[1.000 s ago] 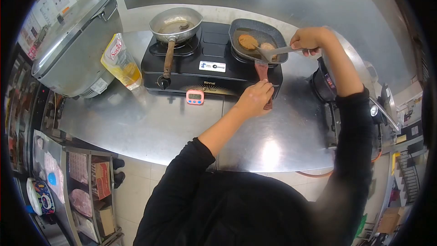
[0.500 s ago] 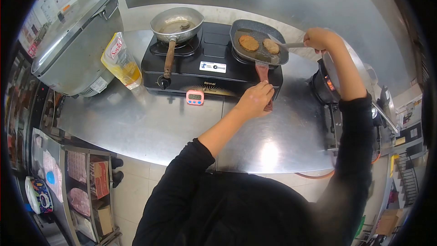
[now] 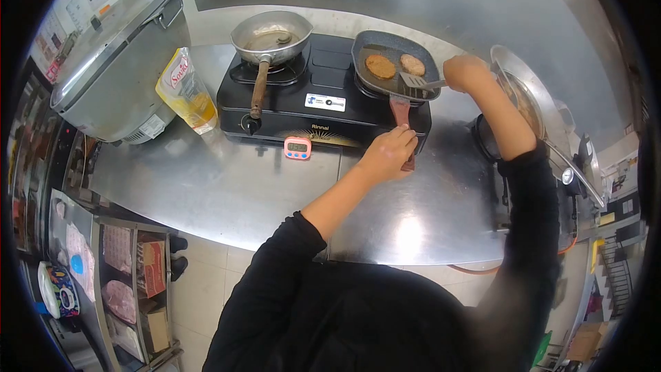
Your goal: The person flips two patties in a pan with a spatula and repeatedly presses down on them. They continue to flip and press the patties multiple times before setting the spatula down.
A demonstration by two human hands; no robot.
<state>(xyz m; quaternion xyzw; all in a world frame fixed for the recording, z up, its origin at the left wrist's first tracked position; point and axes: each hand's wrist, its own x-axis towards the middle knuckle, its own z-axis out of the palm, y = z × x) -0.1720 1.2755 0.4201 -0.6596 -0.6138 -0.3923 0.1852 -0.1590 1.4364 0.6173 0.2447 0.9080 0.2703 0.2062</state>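
My left hand (image 3: 390,153) is wrapped round the reddish-brown handle of a square grey frying pan (image 3: 363,43), which sits on the right burner of a black two-burner gas stove (image 3: 282,114). Two patties lie in the pan: a browned patty (image 3: 380,66) on the left and a paler patty (image 3: 412,65) on the right. In my right hand (image 3: 465,73) is a slotted spatula (image 3: 414,81), held from the right side. Its blade is over the pan, just below the paler patty.
A wooden-handled saucepan (image 3: 248,36) stands on the left burner. A pink timer (image 3: 297,148) is in front of the stove. Left are an oil pouch (image 3: 184,93) and a large metal cooker (image 3: 117,62). Another large pan (image 3: 506,62) stands close behind my right forearm.
The spatula has come away from the paler patty, toward the pan's near right side, and its slotted blade now shows. My right hand moved left and slightly down. The left hand keeps its grip.
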